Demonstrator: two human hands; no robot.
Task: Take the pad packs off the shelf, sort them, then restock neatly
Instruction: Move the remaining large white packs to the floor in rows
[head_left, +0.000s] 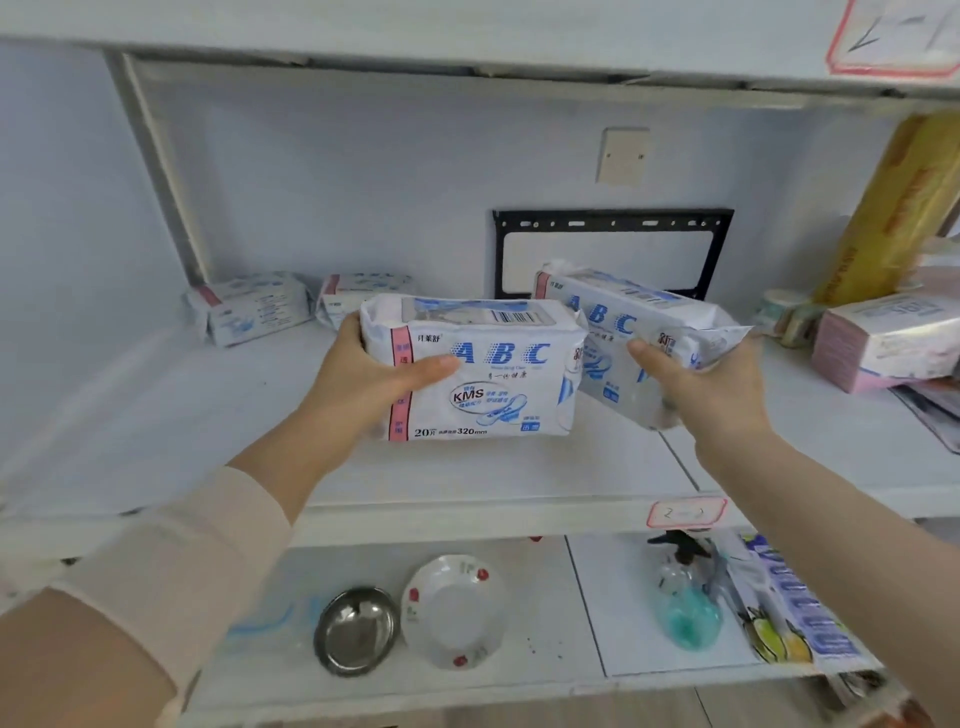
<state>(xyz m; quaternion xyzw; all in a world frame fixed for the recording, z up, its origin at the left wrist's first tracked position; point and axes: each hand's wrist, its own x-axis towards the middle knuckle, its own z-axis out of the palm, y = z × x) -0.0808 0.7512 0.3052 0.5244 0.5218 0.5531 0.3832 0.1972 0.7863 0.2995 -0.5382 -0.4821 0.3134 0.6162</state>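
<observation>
My left hand (374, 382) grips a white and blue ABC pad pack (483, 364) by its left end, held upright above the middle shelf (156, 415). My right hand (696, 387) grips a second ABC pad pack (623, 322) by its right end, tilted, just behind and to the right of the first. Two smaller pad packs (249, 306) (358, 291) lie at the back left of the shelf, the second one partly hidden behind my left hand's pack.
A pink and white box (883, 338), tape rolls (784, 312) and a yellow wrapped roll (883, 208) fill the shelf's right end. A black bracket (613, 223) hangs on the back wall. The lower shelf holds a steel bowl (356, 631), a white plate (452, 608), a spray bottle (685, 597) and a printed bag (789, 608).
</observation>
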